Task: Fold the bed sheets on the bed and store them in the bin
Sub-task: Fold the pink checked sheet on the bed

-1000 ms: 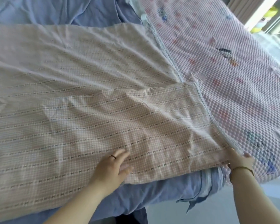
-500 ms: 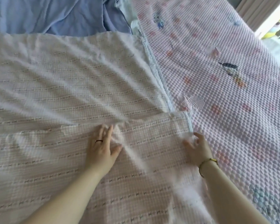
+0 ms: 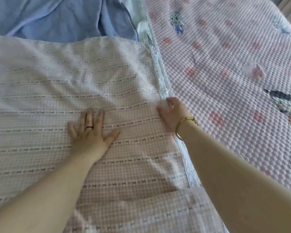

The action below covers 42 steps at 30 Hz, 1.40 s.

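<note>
Since 0.5 s ago, both hands have been slid farther up the pink checked sheet spread on the bed. The left hand is pressed flat on it, fingers straight, nothing gripped. The right hand is blurred at the sheet's right edge beside the lace trim; its grasp cannot be told. A crumpled blue sheet borders the far edge, and a quilted cover lies open to the right.
</note>
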Motion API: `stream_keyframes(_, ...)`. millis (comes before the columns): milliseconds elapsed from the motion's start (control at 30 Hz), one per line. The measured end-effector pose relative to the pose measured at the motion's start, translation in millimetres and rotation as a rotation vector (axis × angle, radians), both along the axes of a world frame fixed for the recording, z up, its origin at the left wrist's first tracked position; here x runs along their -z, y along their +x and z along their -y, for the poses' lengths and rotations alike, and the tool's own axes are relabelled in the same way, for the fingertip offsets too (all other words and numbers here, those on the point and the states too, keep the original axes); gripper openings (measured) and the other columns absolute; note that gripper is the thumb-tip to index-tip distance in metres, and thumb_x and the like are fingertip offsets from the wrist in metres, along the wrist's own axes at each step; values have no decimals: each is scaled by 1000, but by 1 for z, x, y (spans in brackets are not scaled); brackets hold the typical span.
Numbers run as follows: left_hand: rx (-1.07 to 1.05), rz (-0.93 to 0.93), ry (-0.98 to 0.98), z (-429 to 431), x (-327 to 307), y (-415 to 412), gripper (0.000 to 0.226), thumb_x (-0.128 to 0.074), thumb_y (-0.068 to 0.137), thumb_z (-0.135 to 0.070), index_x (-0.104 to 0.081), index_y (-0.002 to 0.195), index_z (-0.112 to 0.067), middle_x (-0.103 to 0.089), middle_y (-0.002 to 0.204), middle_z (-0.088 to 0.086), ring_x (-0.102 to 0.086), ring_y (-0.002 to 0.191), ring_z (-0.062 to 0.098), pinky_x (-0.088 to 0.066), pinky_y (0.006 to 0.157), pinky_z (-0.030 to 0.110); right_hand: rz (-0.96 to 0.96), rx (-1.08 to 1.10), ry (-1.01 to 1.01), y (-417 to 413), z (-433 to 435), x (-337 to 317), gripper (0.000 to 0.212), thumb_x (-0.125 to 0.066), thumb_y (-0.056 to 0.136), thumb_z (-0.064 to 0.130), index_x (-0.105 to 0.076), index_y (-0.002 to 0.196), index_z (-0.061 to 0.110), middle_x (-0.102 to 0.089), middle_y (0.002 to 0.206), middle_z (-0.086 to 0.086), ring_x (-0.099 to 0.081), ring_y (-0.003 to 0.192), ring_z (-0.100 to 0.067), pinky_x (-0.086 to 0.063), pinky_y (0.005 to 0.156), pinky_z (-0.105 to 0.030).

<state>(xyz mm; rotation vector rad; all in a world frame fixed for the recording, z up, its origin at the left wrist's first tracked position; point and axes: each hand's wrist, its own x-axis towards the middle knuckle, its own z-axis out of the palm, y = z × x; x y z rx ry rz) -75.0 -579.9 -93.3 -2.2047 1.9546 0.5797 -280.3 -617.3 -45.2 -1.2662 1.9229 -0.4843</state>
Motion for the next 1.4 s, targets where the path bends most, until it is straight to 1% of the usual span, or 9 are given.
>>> stream_keyframes(133, 23, 14, -98, 21, 12, 2, 94, 8, 69, -82, 16, 145, -29, 22, 154, 2, 22, 140, 15, 15, 112, 41, 112, 104, 61, 11, 60, 4, 56, -50, 93, 34, -28, 141, 14, -44, 134, -4, -48, 109, -16, -36, 80, -25)
stream_keyframes(267, 38, -8, -151, 26, 16, 5, 101, 13, 55, -76, 13, 146, -30, 17, 155, 1, 20, 141, 15, 18, 107, 34, 1, 167, -13, 18, 96, 11, 11, -49, 92, 25, -52, 95, 14, -44, 71, 5, -39, 57, -9, -32, 47, -19)
stream_keyframes(333, 41, -18, -167, 27, 17, 7, 97, 15, 55, -74, 19, 142, -32, 18, 154, 0, 20, 140, 15, 23, 104, 32, -160, 116, -145, 18, 103, 17, 16, -41, 95, 22, -43, 82, 13, -37, 62, 4, -35, 53, -13, -29, 46, -25)
stream_keyframes(500, 76, -31, -161, 27, 23, 10, 75, 19, 54, -74, 39, 117, -37, 39, 133, -9, 28, 137, 13, 35, 92, 30, -341, 165, -195, 16, 92, 38, 25, -31, 99, 21, -47, 111, 6, -39, 67, 1, -47, 76, -24, -30, 60, -29)
stream_keyframes(667, 92, 13, -126, 24, 19, 9, 88, 8, 67, -84, 30, 136, -34, 29, 150, -1, 27, 138, 16, 28, 104, 37, -288, 319, -56, -11, 91, 22, 25, -39, 95, 13, -48, 118, 5, -44, 72, -1, -46, 71, -21, -38, 60, -29)
stream_keyframes(967, 162, -58, -20, 2, -7, 25, 71, -25, 92, -58, 7, 148, -28, 16, 155, 0, 13, 143, 17, 9, 114, 35, -16, 243, -21, -60, -114, -16, 26, -51, 92, 12, -47, 117, 17, -51, 103, 2, -53, 66, -14, -45, 58, -22)
stream_keyframes(1167, 71, -488, -20, -105, -42, 41, 51, -59, 86, -35, -53, 128, -7, -37, 146, 8, -40, 131, 30, -36, 106, 40, -26, 439, 177, -89, -274, -26, 19, -57, 88, 7, -60, 105, 4, -63, 84, -5, -59, 77, -27, -50, 63, -24)
stream_keyframes(1300, 369, -362, -198, -204, -64, 11, 38, -56, 85, -29, -63, 117, -9, -53, 131, 12, -57, 112, 36, -46, 93, 46, 100, 555, 202, -59, -352, -38, 8, -56, 88, 5, -60, 94, 1, -57, 74, 4, -53, 70, -17, -43, 58, -25)
stream_keyframes(1400, 597, -226, -153, -257, -47, 3, 47, -23, 95, -45, -55, 117, -18, -65, 116, 12, -50, 113, 31, -18, 109, 36, 163, 643, 140, -38, -387, -47, 7, -54, 90, 8, -58, 87, 12, -57, 78, 7, -51, 70, -9, -37, 61, -21)
